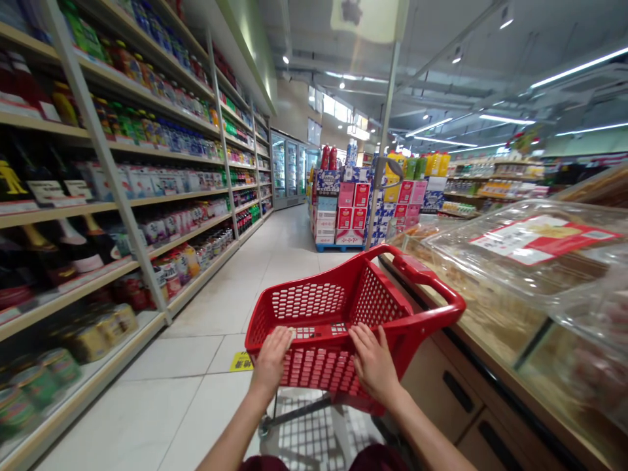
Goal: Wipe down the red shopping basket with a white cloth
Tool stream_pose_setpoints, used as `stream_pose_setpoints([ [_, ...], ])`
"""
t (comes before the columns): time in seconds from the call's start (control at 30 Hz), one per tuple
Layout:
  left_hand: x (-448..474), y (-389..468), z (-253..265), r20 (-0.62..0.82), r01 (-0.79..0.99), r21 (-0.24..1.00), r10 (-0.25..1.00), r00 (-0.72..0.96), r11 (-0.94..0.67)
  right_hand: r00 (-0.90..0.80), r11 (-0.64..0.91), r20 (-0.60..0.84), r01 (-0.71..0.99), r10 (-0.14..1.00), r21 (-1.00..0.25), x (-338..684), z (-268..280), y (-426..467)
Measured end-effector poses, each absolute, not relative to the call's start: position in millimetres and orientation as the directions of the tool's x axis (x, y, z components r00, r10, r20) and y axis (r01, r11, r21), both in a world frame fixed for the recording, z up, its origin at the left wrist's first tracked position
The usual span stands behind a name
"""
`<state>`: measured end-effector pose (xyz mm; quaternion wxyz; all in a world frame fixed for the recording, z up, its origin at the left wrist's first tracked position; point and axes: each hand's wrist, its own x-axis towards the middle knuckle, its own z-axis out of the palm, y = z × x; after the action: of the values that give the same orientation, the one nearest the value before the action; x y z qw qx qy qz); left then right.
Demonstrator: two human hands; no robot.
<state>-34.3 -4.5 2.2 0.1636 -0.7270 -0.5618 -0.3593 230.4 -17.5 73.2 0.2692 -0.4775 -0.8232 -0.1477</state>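
Note:
A red plastic shopping cart [314,369] stands side-on in front of me, its handle toward the right. My left hand [273,356] lies over the near rim by the front end, fingers curled across the edge. Farther right, my right hand [373,360] rests on the same rim near the handle end, its fingers hooked over toward the inside. Through the basket's holes I see its red floor; most of the near inner wall is hidden. The lower metal frame shows between my forearms.
Shelves of bottles and cans [161,131] run along the left. A counter [490,366] with clear plastic food boxes [540,242] borders the cart on the right. Stacked drink cartons [350,209] stand ahead on a blue pallet [338,248]. A yellow sticker [241,362] marks the tiled floor.

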Motion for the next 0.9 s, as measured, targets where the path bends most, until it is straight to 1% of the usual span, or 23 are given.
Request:
stream_pose_setpoints([
  [0.07, -65.1, -5.7, -4.1, 0.715, 0.953, 0.233, 0.698, -0.033, -0.193, -0.396, 0.505, 0.589, 0.863, 0.705, -0.023, 228.3, 73.0, -17.8],
  [0.13, -64.1, -4.1, -4.2, 0.702, 0.954, 0.263, 0.707, -0.085, -0.147, -0.386, 0.503, 0.595, 0.863, 0.705, -0.036, 225.4, 72.8, -17.8],
  [0.17, -50.7, -2.0, -2.0, 0.695, 0.952, 0.256, 0.716, -0.059, -0.17, -0.379, 0.5, 0.597, 0.865, 0.707, -0.042, 224.4, 72.9, -17.6],
  [0.3, 25.5, 7.8, 12.2, 0.659, 0.909, 0.161, 0.728, 0.191, -0.384, -0.38, 0.51, 0.584, 0.857, 0.717, -0.069, 226.7, 74.4, -16.4],
  [0.37, 31.6, 7.7, 14.3, 0.646, 0.895, 0.144, 0.725, 0.238, -0.422, -0.389, 0.525, 0.575, 0.847, 0.72, -0.083, 230.1, 75.4, -16.4],
  [0.4, 21.9, 6.4, 12.9, 0.644, 0.898, 0.146, 0.729, 0.233, -0.415, -0.392, 0.53, 0.57, 0.843, 0.722, -0.09, 231.5, 75.7, -16.6],
  [0.47, -13.4, 2.7, 7.0, 0.653, 0.922, 0.173, 0.742, 0.155, -0.346, -0.397, 0.534, 0.559, 0.839, 0.728, -0.101, 232.8, 75.5, -17.2],
  [0.53, -48.4, -0.8, 1.2, 0.666, 0.946, 0.227, 0.745, 0.021, -0.23, -0.399, 0.536, 0.551, 0.838, 0.733, -0.106, 232.0, 74.7, -17.4],
  [0.6, -60.8, -2.2, -0.9, 0.661, 0.952, 0.265, 0.748, -0.063, -0.153, -0.4, 0.537, 0.549, 0.836, 0.734, -0.111, 230.4, 73.8, -16.8],
  [0.63, -56.1, -1.9, -0.3, 0.654, 0.952, 0.269, 0.753, -0.071, -0.144, -0.398, 0.537, 0.548, 0.836, 0.736, -0.114, 229.9, 73.8, -16.3],
  [0.7, -31.5, 0.2, 3.7, 0.639, 0.951, 0.251, 0.769, -0.022, -0.181, -0.392, 0.531, 0.541, 0.838, 0.744, -0.123, 230.1, 74.8, -14.6],
  [0.83, 7.8, 1.4, 16.9, 0.603, 0.919, 0.216, 0.785, 0.14, -0.329, -0.404, 0.529, 0.493, 0.837, 0.771, -0.142, 235.3, 80.8, -11.1],
  [0.9, -0.6, -1.2, 22.9, 0.577, 0.913, 0.234, 0.804, 0.147, -0.335, -0.423, 0.54, 0.463, 0.828, 0.779, -0.151, 237.7, 83.4, -10.1],
])
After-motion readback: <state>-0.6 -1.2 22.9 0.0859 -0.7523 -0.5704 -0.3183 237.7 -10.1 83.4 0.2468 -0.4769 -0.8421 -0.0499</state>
